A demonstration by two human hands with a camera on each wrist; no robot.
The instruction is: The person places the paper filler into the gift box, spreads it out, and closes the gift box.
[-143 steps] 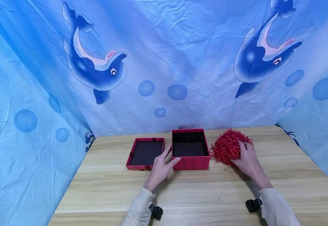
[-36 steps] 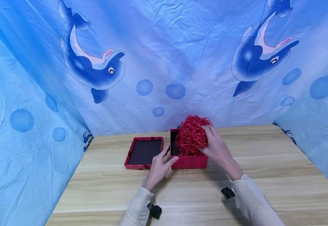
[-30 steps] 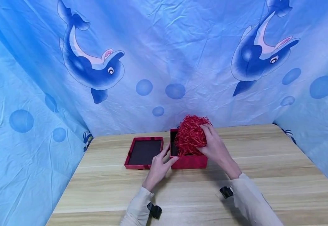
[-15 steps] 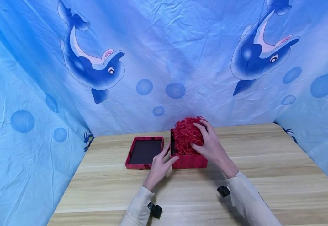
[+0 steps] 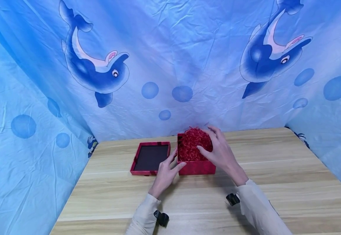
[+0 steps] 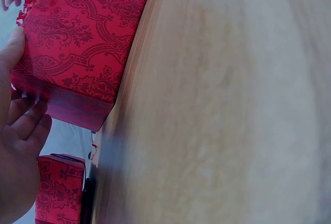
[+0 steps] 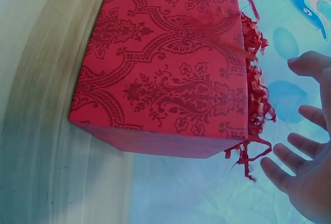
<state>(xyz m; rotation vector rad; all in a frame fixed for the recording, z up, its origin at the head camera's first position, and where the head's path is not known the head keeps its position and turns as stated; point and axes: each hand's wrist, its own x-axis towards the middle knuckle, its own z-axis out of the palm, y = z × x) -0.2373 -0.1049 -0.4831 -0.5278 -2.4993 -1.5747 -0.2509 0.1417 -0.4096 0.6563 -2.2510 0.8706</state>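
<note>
The red patterned box [image 5: 197, 168] stands open-topped near the table's back edge, with red shredded paper [image 5: 193, 145] filling most of it and rising a little above the rim. My left hand [image 5: 164, 178] grips the box's front left corner, thumb on the front, fingers along the left side. Over the box's right part hovers my right hand [image 5: 221, 155], fingers spread and holding nothing. In the right wrist view that hand [image 7: 307, 167] is apart from the box [image 7: 165, 63], and strands of paper [image 7: 258, 94] hang over the rim.
Left of the box lies a shallow red lid [image 5: 152, 158], its dark inside facing up. A blue curtain [image 5: 164, 65] with dolphins hangs behind the wooden table [image 5: 114, 199]. Black cameras are worn at both wrists.
The red paper went from the table at the right, in my right hand, to the box, and has sunk into it. My right hand has let go. The left hand kept its place.
</note>
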